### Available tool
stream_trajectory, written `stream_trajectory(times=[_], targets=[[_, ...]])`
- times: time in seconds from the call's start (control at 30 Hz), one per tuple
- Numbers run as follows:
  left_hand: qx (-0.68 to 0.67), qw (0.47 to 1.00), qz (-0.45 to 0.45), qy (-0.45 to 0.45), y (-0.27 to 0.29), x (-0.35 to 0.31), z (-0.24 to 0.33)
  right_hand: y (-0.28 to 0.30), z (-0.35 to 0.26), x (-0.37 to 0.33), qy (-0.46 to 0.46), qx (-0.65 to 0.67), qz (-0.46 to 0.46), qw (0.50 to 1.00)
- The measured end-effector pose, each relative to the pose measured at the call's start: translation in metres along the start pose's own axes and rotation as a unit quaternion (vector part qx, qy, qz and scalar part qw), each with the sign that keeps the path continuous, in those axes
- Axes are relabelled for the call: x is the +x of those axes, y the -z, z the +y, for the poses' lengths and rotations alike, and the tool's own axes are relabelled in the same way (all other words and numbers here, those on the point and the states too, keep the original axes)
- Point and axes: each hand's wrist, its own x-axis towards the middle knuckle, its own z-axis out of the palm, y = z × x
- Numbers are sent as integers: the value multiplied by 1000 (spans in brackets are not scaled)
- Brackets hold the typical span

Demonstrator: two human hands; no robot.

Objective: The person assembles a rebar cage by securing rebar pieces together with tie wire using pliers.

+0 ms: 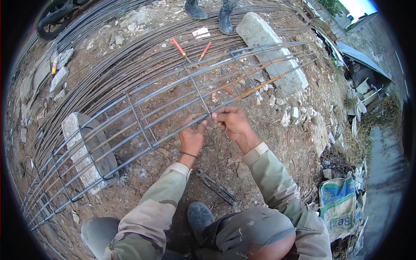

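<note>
A rebar cage (167, 111) of long bars and square stirrups slants across in front of me. Both my hands are at its near bar, by the crossing with a stirrup (197, 90). My left hand (192, 138) is closed just left of the crossing, its fingertips partly behind the bar. On the right side, my right hand (234, 125) pinches at the same joint. Whatever thin piece the fingers hold, perhaps wire, is too small to make out. Dark-handled pincers (216, 187) lie on the soil below my hands. Beyond the cage, a red-handled cutting tool (185, 53) rests among bars.
The cage lies over a concrete block (71, 130) at left and a longer concrete beam (299, 78) at right. Loose rebar (99, 78) is spread behind it. Another person's boots (225, 21) stand at the back. A torn sack (338, 203) and rubble lie at right.
</note>
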Motion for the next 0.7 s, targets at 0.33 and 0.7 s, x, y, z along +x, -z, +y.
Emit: stream_trajectory(times=[0.33, 0.7], targets=[[-63, 988, -141, -22, 24, 30, 13, -13, -39, -14, 222, -520, 20, 825], [-129, 980, -151, 23, 16, 44, 11, -13, -70, 28, 342, -603, -99, 714]])
